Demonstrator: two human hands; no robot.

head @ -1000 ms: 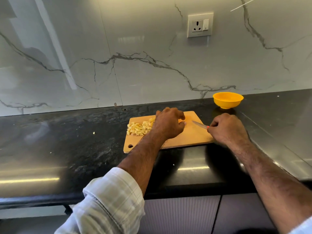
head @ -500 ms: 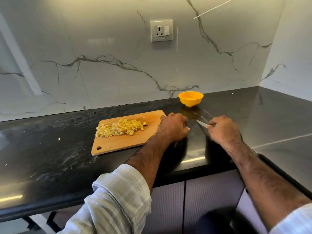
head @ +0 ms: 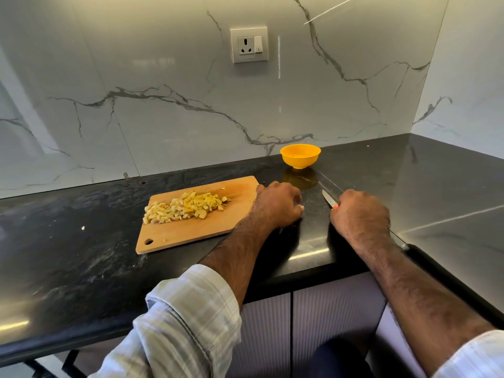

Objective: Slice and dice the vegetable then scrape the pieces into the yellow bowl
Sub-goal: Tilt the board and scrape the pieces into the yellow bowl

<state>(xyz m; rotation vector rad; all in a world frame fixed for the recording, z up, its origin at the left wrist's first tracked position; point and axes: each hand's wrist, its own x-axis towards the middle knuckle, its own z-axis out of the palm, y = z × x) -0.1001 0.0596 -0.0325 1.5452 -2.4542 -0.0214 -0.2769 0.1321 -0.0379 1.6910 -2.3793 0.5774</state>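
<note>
Countertop: knife points toward backsplash.

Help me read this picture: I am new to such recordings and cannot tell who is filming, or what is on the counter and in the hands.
There is no machine here. A person wears a camera on the head, looking forward and down, so you see their own two arms reaching away from you. That is the only view.

On the dark counter lies a wooden board with a heap of diced vegetable on it. One stray bit lies on the counter left of the board. A yellow bowl stands further back, near the marble wall, apart from the board; it looks empty of pieces.

The left hand rests, fingers curled, at the board's right edge; whether it grips the board I cannot tell. The right hand grips a small knife, blade pointing away from the person.
</note>
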